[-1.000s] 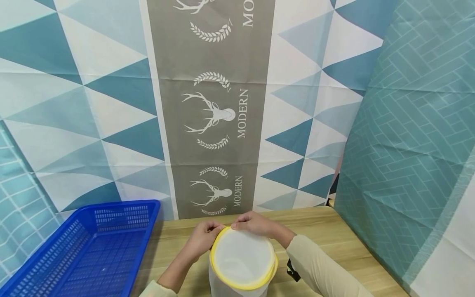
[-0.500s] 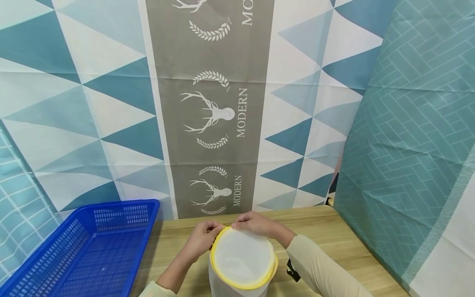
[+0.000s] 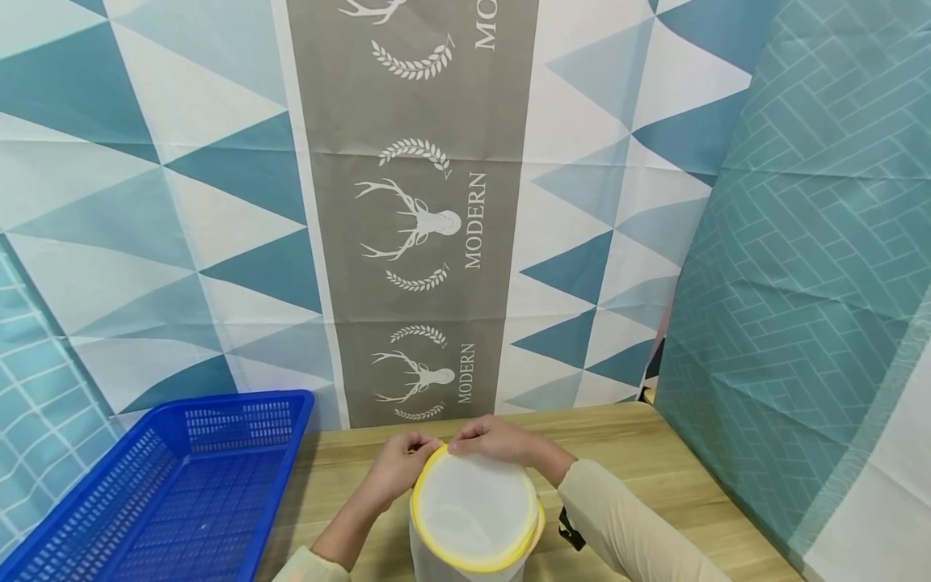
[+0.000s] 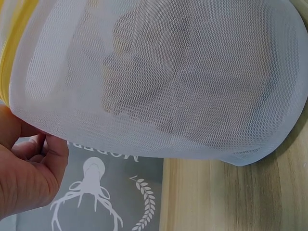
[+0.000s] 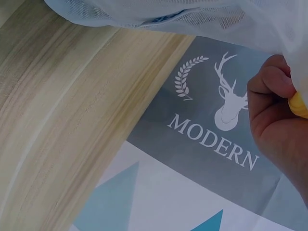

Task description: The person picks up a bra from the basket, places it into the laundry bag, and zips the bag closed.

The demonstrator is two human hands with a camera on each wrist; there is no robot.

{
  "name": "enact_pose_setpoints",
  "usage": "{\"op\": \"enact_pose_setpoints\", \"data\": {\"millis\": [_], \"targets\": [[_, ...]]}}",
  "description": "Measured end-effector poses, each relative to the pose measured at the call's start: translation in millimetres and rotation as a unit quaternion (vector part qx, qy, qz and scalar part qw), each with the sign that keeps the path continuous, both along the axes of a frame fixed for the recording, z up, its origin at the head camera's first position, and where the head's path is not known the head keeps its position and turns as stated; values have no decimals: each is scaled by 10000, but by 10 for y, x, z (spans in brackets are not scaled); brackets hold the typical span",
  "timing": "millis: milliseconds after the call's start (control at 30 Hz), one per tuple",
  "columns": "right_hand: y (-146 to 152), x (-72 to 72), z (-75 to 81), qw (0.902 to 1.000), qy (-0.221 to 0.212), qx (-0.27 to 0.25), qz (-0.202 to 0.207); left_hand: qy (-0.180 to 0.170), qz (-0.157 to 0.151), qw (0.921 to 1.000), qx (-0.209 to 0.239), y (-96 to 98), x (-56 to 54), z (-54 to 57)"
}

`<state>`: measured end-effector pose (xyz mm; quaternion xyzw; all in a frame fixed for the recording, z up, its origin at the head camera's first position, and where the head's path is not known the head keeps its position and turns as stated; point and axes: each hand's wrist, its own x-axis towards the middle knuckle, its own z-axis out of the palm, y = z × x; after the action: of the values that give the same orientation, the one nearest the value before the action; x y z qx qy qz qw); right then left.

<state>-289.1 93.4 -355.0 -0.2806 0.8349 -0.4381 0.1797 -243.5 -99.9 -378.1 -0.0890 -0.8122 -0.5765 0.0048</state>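
Observation:
A white mesh laundry bag, round-topped with yellow trim, stands on the wooden table near the front. My left hand pinches the trim at the lid's far left edge. Close beside it, my right hand grips the same far edge between thumb and fingers. Through the mesh in the left wrist view, dim brownish shapes show inside the bag. In the right wrist view, curled fingers hold a yellow piece of the trim; the fingertips are partly hidden.
A blue plastic basket with perforated walls sits left of the bag. A black strap with a buckle lies right of it on the wooden table. Patterned cloth hangs behind the table, and a teal cloth hangs on the right.
My right hand has shifted slightly left along the lid's edge, nearer to the left hand. The left hand keeps its place, and the bag is almost unmoved.

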Motion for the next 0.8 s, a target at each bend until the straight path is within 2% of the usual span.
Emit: {"op": "enact_pose_setpoints", "data": {"millis": [400,800], "targets": [[27,-15,-33,9999,29,-95,-40,-46,-75,10000,8,-20,29,-2],[47,8,-46,9997,-125,-184,-66,-87,-105,9999,35,-32,58,-19]]}}
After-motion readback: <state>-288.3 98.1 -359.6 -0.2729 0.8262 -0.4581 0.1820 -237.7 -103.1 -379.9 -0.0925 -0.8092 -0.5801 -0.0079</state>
